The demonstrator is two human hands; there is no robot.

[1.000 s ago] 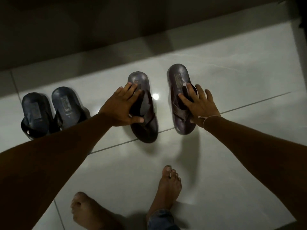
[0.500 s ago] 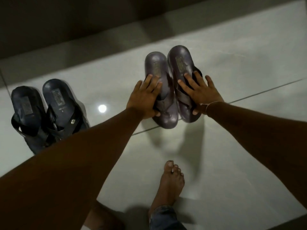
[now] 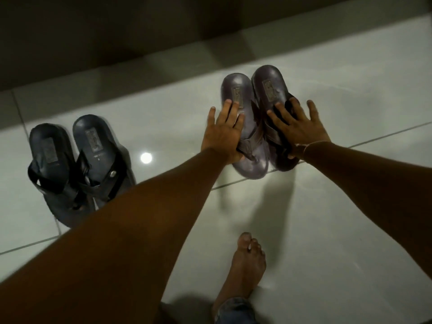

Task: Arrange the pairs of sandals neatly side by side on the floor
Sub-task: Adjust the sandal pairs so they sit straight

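Two brown sandals lie touching side by side on the pale tiled floor, heels pointing away from me. My left hand [image 3: 222, 134] lies on the left brown sandal [image 3: 236, 90], thumb against its strap. My right hand [image 3: 297, 129] presses with spread fingers on the straps of the right brown sandal [image 3: 268, 83]. The right one sits slightly further away than the left one. Further left stands a pair of black sandals, the left one [image 3: 49, 148] and the right one [image 3: 93, 139] close together; my left forearm hides their toe ends.
A dark wall [image 3: 117, 43] with a pale skirting strip runs along the far side, close behind the heels. My bare foot [image 3: 245, 270] stands on the tiles below the brown pair. A lamp reflection [image 3: 146, 157] shines between the two pairs.
The two brown sandals, a hand's width apart a second ago, have been pushed together and away from me. Both hands stayed on them. The black pair has not moved.
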